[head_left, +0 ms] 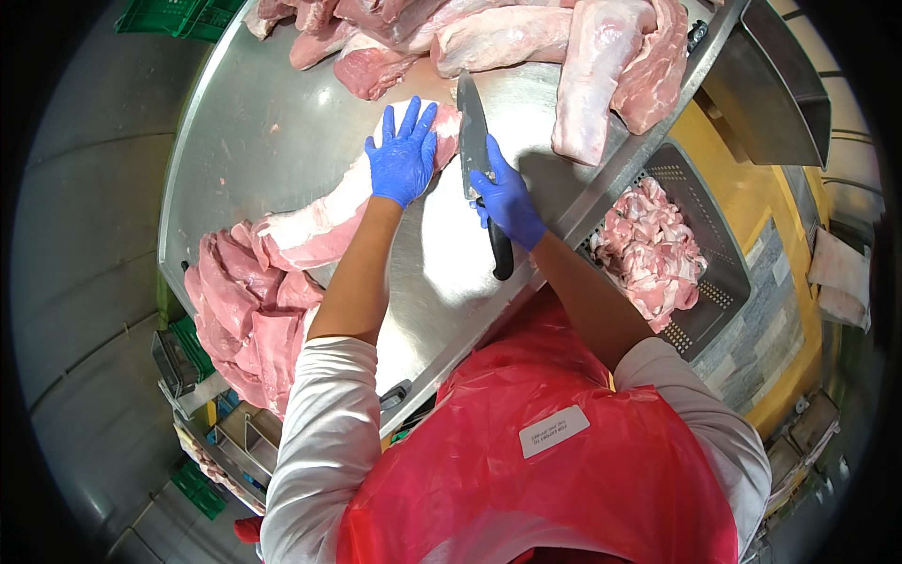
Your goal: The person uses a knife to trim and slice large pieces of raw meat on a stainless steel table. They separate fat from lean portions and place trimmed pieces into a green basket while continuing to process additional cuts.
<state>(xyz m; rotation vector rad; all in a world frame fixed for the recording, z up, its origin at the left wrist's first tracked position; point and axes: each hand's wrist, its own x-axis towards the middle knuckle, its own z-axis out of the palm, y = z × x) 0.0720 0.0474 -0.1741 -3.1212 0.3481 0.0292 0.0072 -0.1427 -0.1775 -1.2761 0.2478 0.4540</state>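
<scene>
Left hand (403, 162): splayed on long pink-white meat slab (344, 203)
Right hand (512, 205): black-handled steel knife (475, 146) gripped beside slab
Cut: prolly being prepped, steadying needed

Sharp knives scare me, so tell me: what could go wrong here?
The right hand holds a knife with its bare blade close to the left hand, so a slip might cut it. The long piece of meat under the left hand might slide. The pink piece at top right lies near the table's edge; a bump could knock it off.
</scene>
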